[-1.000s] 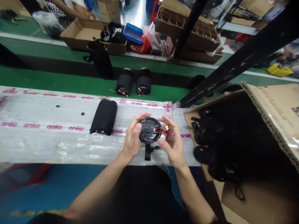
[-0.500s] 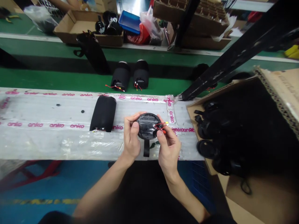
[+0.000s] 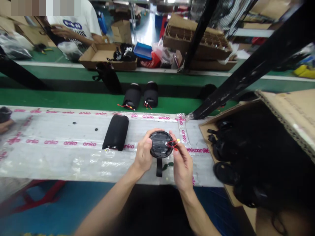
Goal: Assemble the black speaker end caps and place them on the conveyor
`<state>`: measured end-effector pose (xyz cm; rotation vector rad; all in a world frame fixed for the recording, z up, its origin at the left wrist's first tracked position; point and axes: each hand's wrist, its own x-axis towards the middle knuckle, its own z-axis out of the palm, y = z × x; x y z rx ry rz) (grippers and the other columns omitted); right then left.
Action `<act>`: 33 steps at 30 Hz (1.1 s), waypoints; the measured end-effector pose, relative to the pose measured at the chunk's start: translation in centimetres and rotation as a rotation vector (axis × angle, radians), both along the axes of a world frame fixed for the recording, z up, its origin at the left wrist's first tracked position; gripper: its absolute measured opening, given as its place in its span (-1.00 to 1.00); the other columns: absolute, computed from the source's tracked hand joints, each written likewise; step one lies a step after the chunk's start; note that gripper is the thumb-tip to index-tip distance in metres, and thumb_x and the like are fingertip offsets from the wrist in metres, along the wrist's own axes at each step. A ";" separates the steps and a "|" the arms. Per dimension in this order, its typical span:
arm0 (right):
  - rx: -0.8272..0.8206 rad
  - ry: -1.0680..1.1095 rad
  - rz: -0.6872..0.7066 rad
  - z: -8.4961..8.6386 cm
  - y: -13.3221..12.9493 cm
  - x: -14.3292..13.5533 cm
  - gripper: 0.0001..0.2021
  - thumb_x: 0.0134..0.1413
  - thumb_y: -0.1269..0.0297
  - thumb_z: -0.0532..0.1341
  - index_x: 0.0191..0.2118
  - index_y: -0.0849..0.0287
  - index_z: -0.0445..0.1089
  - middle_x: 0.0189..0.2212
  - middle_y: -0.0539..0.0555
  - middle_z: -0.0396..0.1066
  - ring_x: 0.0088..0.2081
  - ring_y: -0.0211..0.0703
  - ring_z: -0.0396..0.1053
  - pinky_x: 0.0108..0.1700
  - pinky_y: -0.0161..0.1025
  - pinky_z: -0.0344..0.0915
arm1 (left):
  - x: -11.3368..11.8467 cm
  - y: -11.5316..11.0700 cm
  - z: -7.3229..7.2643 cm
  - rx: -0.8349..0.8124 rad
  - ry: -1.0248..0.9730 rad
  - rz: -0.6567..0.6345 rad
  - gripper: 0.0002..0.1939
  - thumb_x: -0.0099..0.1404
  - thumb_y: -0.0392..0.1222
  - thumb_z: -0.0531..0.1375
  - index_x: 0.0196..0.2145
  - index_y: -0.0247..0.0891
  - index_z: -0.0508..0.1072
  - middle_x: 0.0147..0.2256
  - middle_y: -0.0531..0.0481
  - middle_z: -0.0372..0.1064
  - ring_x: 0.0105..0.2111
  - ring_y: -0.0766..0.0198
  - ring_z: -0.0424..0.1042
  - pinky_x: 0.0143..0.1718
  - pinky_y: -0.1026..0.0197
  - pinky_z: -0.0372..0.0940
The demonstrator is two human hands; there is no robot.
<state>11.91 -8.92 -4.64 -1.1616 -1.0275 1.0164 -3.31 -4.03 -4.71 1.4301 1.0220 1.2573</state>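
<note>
A round black part (image 3: 161, 144) with a black strap hanging from its lower edge is held over the plastic-covered table (image 3: 56, 160). My left hand (image 3: 144, 154) grips its left rim, thumb on top. At its right side my right hand (image 3: 183, 160) has its fingers around the red wires (image 3: 173, 144), which end in yellow and red connectors. Whether those fingers pinch a wire or the rim is too small to tell. To the left, a black fabric cylinder (image 3: 116, 132) lies on the table.
Two black cylinders (image 3: 151, 95) with red wires lie on the green surface behind. An open carton (image 3: 205, 134) of black parts stands at the right, near a slanted black post (image 3: 236, 68). Across the bench is a person in a white shirt (image 3: 86, 19); another hand (image 3: 6, 126) shows far left.
The view has tilted up, so the scene sits lower and a person across the bench shows more. My right thumb has moved off the round part's face; my left hand keeps its grip.
</note>
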 end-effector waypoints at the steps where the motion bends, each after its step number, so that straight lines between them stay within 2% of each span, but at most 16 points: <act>1: 0.020 -0.008 0.087 -0.4 0.2 1.1 -0.54 0.45 -0.03 0.19 0.33 -0.06 0.46 0.49 0.13 0.28 0.51 0.16 0.23 0.54 0.28 0.13 | -0.8 0.3 0.5 -0.014 0.038 -0.069 -0.47 0.63 0.11 -0.08 0.20 -0.21 0.52 0.22 -0.18 0.54 0.20 -0.02 0.54 0.22 -0.04 0.42; 2: 0.036 -0.040 0.177 -0.9 0.4 2.1 -0.46 0.41 -0.06 0.22 0.40 -0.08 0.39 0.54 0.12 0.17 0.55 0.18 0.14 0.55 0.29 0.08 | -1.7 0.7 1.2 -0.023 0.083 -0.136 -0.49 0.63 0.09 -0.06 0.23 -0.19 0.52 0.26 -0.18 0.51 0.25 -0.03 0.50 0.28 -0.05 0.40; 4: 0.019 -0.160 0.316 -2.3 0.7 3.4 -0.15 0.23 0.00 0.40 0.55 -0.11 0.11 0.60 0.13 0.02 0.59 0.20 0.03 0.56 0.30 0.04 | -3.7 2.6 3.0 -0.003 0.186 -0.212 -0.53 0.61 0.06 0.03 0.27 -0.14 0.50 0.31 -0.16 0.47 0.33 -0.04 0.44 0.37 -0.09 0.34; 6: -0.024 -0.269 0.358 -3.9 1.2 3.5 0.07 0.04 0.14 0.54 0.58 -0.09 0.01 0.56 0.20 0.12 0.55 0.23 0.12 0.53 0.31 0.11 | -5.8 6.1 4.9 0.078 0.300 -0.155 -0.54 0.57 0.04 0.14 0.31 -0.10 0.47 0.33 -0.15 0.46 0.34 -0.03 0.43 0.40 -0.11 0.31; 8: -0.050 -0.302 0.342 -5.3 2.0 2.8 -0.03 -0.06 0.20 0.57 0.48 -0.01 0.22 0.40 0.25 0.38 0.41 0.28 0.37 0.44 0.31 0.30 | -7.7 11.3 6.4 0.190 0.421 -0.001 -0.51 0.51 0.05 0.19 0.29 -0.16 0.47 0.27 -0.21 0.50 0.27 -0.05 0.49 0.39 -0.14 0.31; 10: -0.055 -0.301 0.325 -6.0 3.3 2.0 -0.23 -0.10 0.21 0.57 0.28 0.07 0.42 0.19 0.24 0.56 0.21 0.26 0.55 0.32 0.28 0.44 | -9.2 17.0 7.2 0.138 0.641 0.129 -0.42 0.45 0.05 0.23 0.32 -0.24 0.40 0.28 -0.28 0.47 0.28 -0.08 0.47 0.39 -0.13 0.27; 12: -0.052 -0.300 0.289 -5.8 5.6 1.8 -0.31 -0.17 0.21 0.60 0.15 0.12 0.47 0.07 0.22 0.62 0.09 0.21 0.60 0.26 0.24 0.48 | -10.1 22.1 7.0 -0.150 0.869 0.183 -0.14 0.36 0.18 0.30 0.43 -0.35 0.23 0.38 -0.44 0.31 0.36 -0.19 0.39 0.40 -0.12 0.22; 14: -0.041 -0.272 0.199 -4.8 9.1 2.0 -0.28 -0.24 0.18 0.62 0.11 0.14 0.46 0.05 0.23 0.62 0.07 0.18 0.60 0.25 0.22 0.47 | -10.6 25.6 6.1 -0.292 0.910 0.186 0.09 0.20 0.24 0.42 0.43 -0.55 0.17 0.34 -0.65 0.31 0.33 -0.35 0.40 0.33 -0.16 0.29; 17: -0.014 -0.223 0.023 -2.7 16.7 2.7 -0.18 -0.28 0.11 0.61 0.16 0.16 0.38 0.10 0.28 0.61 0.10 0.18 0.59 0.24 0.22 0.48 | -11.0 27.6 4.6 -0.367 0.900 0.184 0.13 0.11 0.19 0.48 0.39 -0.60 0.20 0.26 -0.66 0.41 0.24 -0.30 0.50 0.20 -0.05 0.40; 19: 0.002 -0.248 -0.044 -1.5 22.5 3.0 -0.17 -0.25 0.13 0.60 0.18 0.19 0.35 0.15 0.30 0.58 0.17 0.16 0.56 0.33 0.16 0.40 | -11.7 27.4 4.6 -0.368 0.887 0.197 0.05 0.16 0.18 0.43 0.39 -0.51 0.24 0.25 -0.53 0.46 0.20 -0.19 0.54 0.16 0.03 0.42; 22: -0.042 -0.294 -0.102 -0.7 30.1 2.9 -0.20 -0.22 0.22 0.61 0.18 0.23 0.36 0.15 0.30 0.58 0.20 0.15 0.53 0.36 0.10 0.37 | -14.3 25.2 6.1 -0.334 0.886 0.246 0.05 0.20 0.23 0.38 0.46 -0.33 0.18 0.26 -0.38 0.48 0.18 -0.14 0.56 0.13 0.06 0.43; 23: -0.066 -0.308 -0.106 -0.7 32.0 2.8 -0.24 -0.17 0.23 0.61 0.18 0.25 0.37 0.13 0.28 0.59 0.19 0.14 0.53 0.34 0.09 0.38 | -15.5 24.0 6.8 -0.323 0.897 0.264 0.08 0.18 0.25 0.39 0.49 -0.28 0.15 0.27 -0.36 0.48 0.17 -0.16 0.56 0.13 0.04 0.44; 25: -0.111 -0.329 -0.099 -0.8 34.7 2.6 -0.40 0.10 0.18 0.54 0.19 0.24 0.41 0.13 0.23 0.57 0.15 0.10 0.53 0.26 0.11 0.46 | -18.3 20.9 7.9 -0.312 0.933 0.277 0.11 0.11 0.24 0.43 0.50 -0.16 0.16 0.24 -0.29 0.51 0.15 -0.21 0.58 0.13 0.00 0.45; 28: -0.156 -0.345 -0.092 -1.3 35.9 2.5 -0.61 0.41 0.12 0.34 0.23 0.17 0.44 0.19 0.19 0.49 0.11 0.05 0.54 0.12 0.11 0.55 | -21.8 15.3 7.5 -0.309 0.996 0.302 0.09 0.14 0.30 0.38 0.51 -0.10 0.15 0.21 -0.24 0.54 0.10 -0.23 0.62 0.12 -0.06 0.48; 31: -0.202 -0.358 -0.146 -2.5 34.2 2.5 -0.56 0.41 0.09 0.33 0.26 0.18 0.41 0.20 0.21 0.48 0.11 0.05 0.53 0.14 0.10 0.53 | -23.4 10.6 4.4 -0.314 0.929 0.300 0.13 0.18 0.34 0.35 0.52 -0.23 0.09 0.30 -0.33 0.45 0.20 -0.25 0.56 0.20 -0.10 0.46; 33: -0.241 -0.373 -0.184 -3.4 32.0 1.7 -0.43 0.38 -0.03 0.31 0.31 0.22 0.33 0.16 0.24 0.52 0.10 0.05 0.54 0.18 0.04 0.48 | -23.5 8.8 2.1 -0.329 0.895 0.306 0.12 0.24 0.38 0.30 0.53 -0.27 0.05 0.35 -0.38 0.39 0.29 -0.27 0.48 0.28 -0.15 0.41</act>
